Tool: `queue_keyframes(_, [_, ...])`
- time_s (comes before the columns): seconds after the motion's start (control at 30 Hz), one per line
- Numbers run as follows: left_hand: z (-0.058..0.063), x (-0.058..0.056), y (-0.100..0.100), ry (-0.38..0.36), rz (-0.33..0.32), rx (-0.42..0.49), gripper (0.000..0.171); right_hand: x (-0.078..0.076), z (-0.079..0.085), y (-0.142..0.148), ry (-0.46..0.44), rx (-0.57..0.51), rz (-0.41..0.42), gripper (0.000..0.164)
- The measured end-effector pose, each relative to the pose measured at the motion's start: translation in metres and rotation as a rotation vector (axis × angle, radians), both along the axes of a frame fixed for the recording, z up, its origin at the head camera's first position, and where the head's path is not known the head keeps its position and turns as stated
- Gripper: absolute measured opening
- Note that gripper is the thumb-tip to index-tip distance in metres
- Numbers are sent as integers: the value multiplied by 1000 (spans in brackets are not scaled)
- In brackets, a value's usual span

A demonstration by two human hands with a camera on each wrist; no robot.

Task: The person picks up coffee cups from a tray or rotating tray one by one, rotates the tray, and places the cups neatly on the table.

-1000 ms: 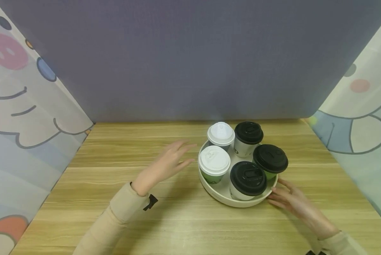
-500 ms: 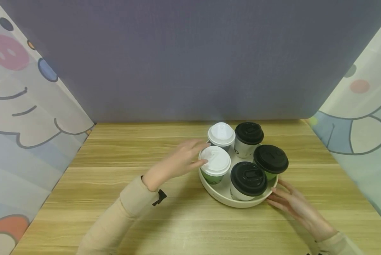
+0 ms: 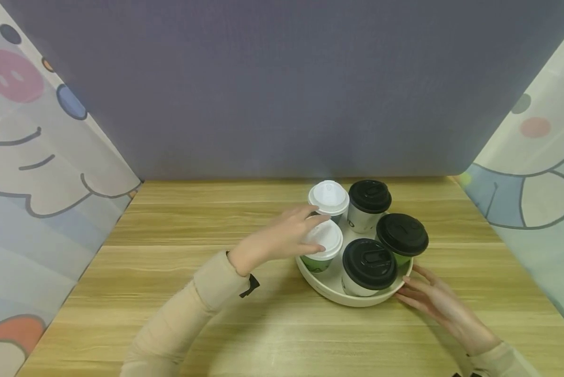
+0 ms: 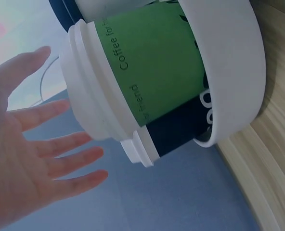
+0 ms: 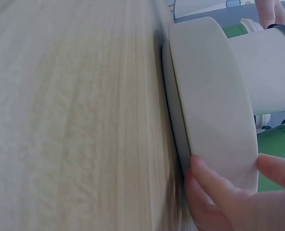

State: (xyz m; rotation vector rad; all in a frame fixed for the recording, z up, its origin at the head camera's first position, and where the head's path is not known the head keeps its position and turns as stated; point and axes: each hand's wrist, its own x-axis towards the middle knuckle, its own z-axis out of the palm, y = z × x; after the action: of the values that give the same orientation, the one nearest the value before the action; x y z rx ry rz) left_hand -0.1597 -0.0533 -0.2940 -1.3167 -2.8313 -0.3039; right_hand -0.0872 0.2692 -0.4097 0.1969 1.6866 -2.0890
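Several lidded paper coffee cups stand in a round white tray [image 3: 335, 296] on the table. My left hand [image 3: 279, 238] reaches over the green cup with a white lid [image 3: 331, 236], thumb and fingers spread around the lid's near side. In the left wrist view that green cup [image 4: 152, 62] is beside the left hand [image 4: 34, 149], whose fingers are extended at the lid. My right hand [image 3: 437, 302] grips the tray's right front edge; the right wrist view shows its thumb at the rim and its fingers [image 5: 212, 180] against the outer wall.
Beside the green cup are a dark cup with a white lid [image 3: 328, 196], two white cups with black lids, one behind [image 3: 369, 197] and one in front [image 3: 368, 264], and a green cup with a black lid [image 3: 401, 234]. A grey panel [image 3: 272, 104] backs the wooden table [image 3: 206, 209].
My left hand has moved right, from outside the tray to over the white lid of the near green cup. The right hand has stayed at the tray's edge, and the tray has not visibly moved.
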Motion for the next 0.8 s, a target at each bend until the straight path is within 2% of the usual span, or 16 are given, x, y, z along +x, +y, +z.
queue_keyframes(0.2, [-1, -1, 11, -86, 26, -57, 65, 0, 2, 0, -8, -7, 0, 80])
queue_keyframes(0.47, [-7, -3, 19, -97, 10, -80, 70, -1, -2, 2, 8, -2, 9, 80])
queue_keyframes(0.67, [-10, -1, 23, -48, 1, -116, 73, -2, -5, 3, 29, -1, 10, 78])
queue_keyframes(0.8, [-13, 0, 23, -2, -13, -101, 72, -2, -5, 3, 31, -6, 16, 79])
